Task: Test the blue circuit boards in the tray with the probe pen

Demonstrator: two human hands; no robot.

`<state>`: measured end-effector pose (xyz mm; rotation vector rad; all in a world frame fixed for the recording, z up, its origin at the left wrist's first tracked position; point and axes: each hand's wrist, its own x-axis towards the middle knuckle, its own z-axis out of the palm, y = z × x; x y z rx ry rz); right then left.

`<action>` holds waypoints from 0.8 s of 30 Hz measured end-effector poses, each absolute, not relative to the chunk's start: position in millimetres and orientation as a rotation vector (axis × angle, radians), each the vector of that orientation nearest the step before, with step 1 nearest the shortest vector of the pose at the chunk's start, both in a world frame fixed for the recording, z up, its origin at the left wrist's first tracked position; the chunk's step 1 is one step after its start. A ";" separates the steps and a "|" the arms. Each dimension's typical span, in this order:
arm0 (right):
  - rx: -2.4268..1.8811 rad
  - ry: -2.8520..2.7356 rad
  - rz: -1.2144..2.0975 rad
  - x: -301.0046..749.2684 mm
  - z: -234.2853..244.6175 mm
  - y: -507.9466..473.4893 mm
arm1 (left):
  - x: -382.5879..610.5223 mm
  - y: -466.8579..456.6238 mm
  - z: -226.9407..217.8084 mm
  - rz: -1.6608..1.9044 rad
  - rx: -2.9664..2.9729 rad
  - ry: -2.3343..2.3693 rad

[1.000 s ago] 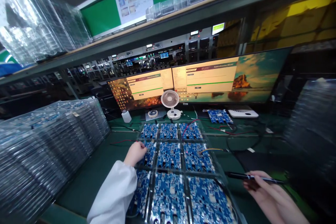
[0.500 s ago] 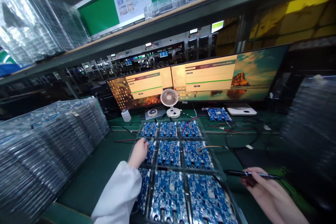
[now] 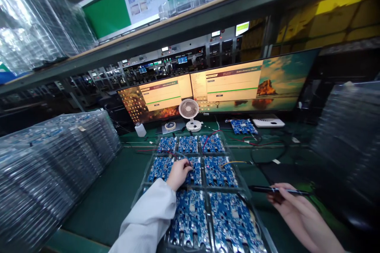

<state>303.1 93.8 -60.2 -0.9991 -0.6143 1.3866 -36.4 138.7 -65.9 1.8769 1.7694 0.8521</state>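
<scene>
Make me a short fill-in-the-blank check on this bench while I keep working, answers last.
1. The black pen-like tool is held in the ____ hand.
2. The left hand has its fingers at the ____ circuit board from the left in the tray's middle row.
3. A white ____ with a round grille stands before the monitors.

Missing words: right; second; fan.
</scene>
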 end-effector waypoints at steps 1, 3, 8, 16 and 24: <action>-0.999 -0.605 1.391 303.0 -60.6 93.9 | -37.0 139.1 -65.2 0.828 1.903 1.781; -0.994 -0.584 1.401 302.9 -60.8 93.8 | -37.5 139.0 -63.4 0.784 1.942 1.802; -0.990 -0.570 1.425 301.8 -59.8 93.5 | -37.8 137.6 -59.1 0.659 2.033 1.862; -1.009 -0.579 1.411 299.9 -57.7 93.4 | -40.3 140.2 -57.9 0.510 2.120 1.903; -1.016 -0.569 1.423 299.8 -61.2 94.7 | -38.7 137.9 -63.5 0.464 2.160 1.873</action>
